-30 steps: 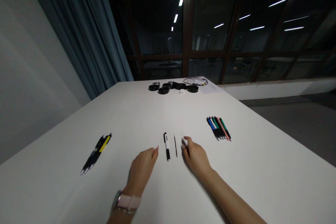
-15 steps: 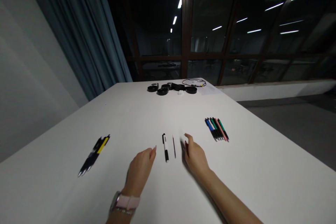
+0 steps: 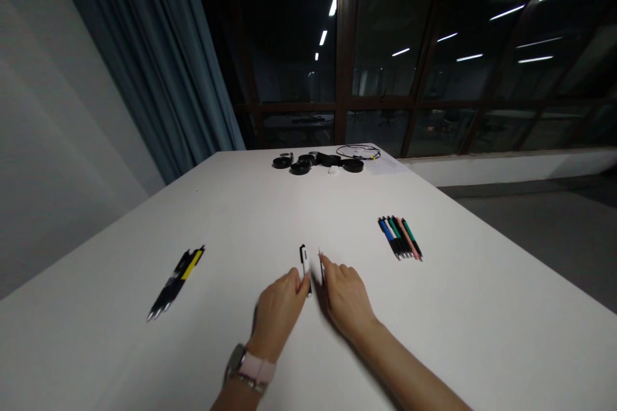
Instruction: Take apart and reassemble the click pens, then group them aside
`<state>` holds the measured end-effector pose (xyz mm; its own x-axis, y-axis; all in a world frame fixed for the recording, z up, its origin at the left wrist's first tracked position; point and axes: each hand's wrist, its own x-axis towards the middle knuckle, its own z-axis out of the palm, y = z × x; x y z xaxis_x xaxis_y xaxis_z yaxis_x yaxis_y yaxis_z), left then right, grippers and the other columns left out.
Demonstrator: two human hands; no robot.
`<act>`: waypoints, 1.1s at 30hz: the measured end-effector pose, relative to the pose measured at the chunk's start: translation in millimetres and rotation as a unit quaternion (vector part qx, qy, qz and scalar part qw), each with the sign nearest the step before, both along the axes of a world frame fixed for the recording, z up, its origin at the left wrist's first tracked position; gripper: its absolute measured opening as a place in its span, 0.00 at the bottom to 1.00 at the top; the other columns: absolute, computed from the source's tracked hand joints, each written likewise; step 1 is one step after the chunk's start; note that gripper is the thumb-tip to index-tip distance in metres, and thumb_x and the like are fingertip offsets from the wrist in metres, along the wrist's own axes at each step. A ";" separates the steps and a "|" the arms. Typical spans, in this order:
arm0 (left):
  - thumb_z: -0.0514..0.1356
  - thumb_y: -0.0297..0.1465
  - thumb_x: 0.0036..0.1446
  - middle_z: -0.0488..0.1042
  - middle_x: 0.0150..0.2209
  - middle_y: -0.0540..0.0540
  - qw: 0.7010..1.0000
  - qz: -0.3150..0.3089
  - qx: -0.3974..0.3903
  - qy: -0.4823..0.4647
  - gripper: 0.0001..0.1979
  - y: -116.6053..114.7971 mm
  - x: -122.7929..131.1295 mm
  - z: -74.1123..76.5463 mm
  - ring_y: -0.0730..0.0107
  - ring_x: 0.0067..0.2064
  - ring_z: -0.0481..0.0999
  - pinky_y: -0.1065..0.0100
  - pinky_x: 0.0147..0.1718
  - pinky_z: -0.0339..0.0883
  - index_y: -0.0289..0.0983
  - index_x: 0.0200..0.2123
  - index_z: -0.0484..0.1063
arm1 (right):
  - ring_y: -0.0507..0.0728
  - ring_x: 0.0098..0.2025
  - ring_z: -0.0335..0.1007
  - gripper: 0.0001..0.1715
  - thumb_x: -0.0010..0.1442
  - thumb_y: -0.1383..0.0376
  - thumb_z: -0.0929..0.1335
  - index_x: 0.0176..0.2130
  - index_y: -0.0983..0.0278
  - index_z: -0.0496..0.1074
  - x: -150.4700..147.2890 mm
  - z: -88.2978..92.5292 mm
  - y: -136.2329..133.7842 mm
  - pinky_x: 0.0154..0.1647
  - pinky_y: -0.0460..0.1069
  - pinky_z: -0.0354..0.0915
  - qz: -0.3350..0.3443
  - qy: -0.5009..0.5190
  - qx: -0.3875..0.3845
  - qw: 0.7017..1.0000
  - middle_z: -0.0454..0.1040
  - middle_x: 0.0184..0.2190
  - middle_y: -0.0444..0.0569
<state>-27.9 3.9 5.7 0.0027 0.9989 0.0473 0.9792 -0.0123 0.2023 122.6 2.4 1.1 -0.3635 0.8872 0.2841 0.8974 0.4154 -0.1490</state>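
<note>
1. Low centre of the frame, the person's left hand (image 3: pixel 282 302) has fingertips over the white-and-black pen (image 3: pixel 304 257); whether they grip it cannot be told.
2. Just beside, apart from it, the right hand (image 3: pixel 349 302) has its index finger at the thin refill (image 3: pixel 321 262); its grip cannot be told either.
3. A pen group (image 3: pixel 177 280) lies lower left, a pen row (image 3: pixel 401 239) right of centre.
4. Black rolls (image 3: pixel 299 169) sit upper centre.

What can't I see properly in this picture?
All in the head view:
White-and-black pen: its lower middle is behind the left hand.
Pen refill: the right hand hides whether it is gripped.
Wristwatch: its dial is too small to read.
Paper: any writing is too faint.
Right forearm: cut off by the bottom edge.
</note>
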 end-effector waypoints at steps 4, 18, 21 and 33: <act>0.48 0.42 0.67 0.80 0.31 0.44 0.999 0.009 -0.024 0.019 0.17 4.5 6.0 0.6 0.64 0.34 0.79 0.68 0.28 0.56 0.38 0.35 0.70 | 0.61 0.40 0.72 0.27 0.65 0.75 0.59 0.63 0.71 0.58 -6.4 2.8 -0.8 0.42 0.54 0.62 0.001 -0.019 -0.008 1.000 0.77 0.41 0.58; 0.49 0.39 0.64 0.78 0.28 0.47 0.998 0.042 -0.023 -0.036 0.17 8.1 -11.4 4.6 0.67 0.30 0.75 0.69 0.26 0.51 0.40 0.26 0.69 | 0.62 0.40 0.73 0.27 0.64 0.74 0.62 0.61 0.74 0.61 -17.4 0.2 6.3 0.43 0.55 0.64 0.018 -0.068 0.000 0.998 0.78 0.39 0.61; 0.48 0.39 0.65 0.76 0.26 0.48 0.996 0.050 -0.011 -0.068 0.18 10.3 -17.4 4.8 0.68 0.28 0.73 0.70 0.26 0.51 0.41 0.25 0.66 | 0.61 0.39 0.75 0.28 0.63 0.77 0.61 0.62 0.74 0.60 -21.5 -0.9 8.1 0.42 0.55 0.65 0.022 -0.088 -0.017 0.996 0.78 0.38 0.60; 0.48 0.45 0.61 0.66 0.20 0.52 0.965 0.056 0.023 -0.255 0.20 17.9 -24.0 -7.6 0.69 0.24 0.63 0.69 0.26 0.51 0.41 0.21 0.63 | 0.61 0.38 0.76 0.28 0.64 0.77 0.61 0.63 0.72 0.58 -19.7 -1.8 10.2 0.41 0.55 0.69 0.062 -0.103 -0.011 0.993 0.78 0.38 0.58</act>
<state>-51.9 21.7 -1.9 -0.1406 0.9884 0.0577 0.7486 0.0680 0.6595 102.9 12.5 -0.7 -0.5192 0.8368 0.1739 0.8516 0.5237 0.0227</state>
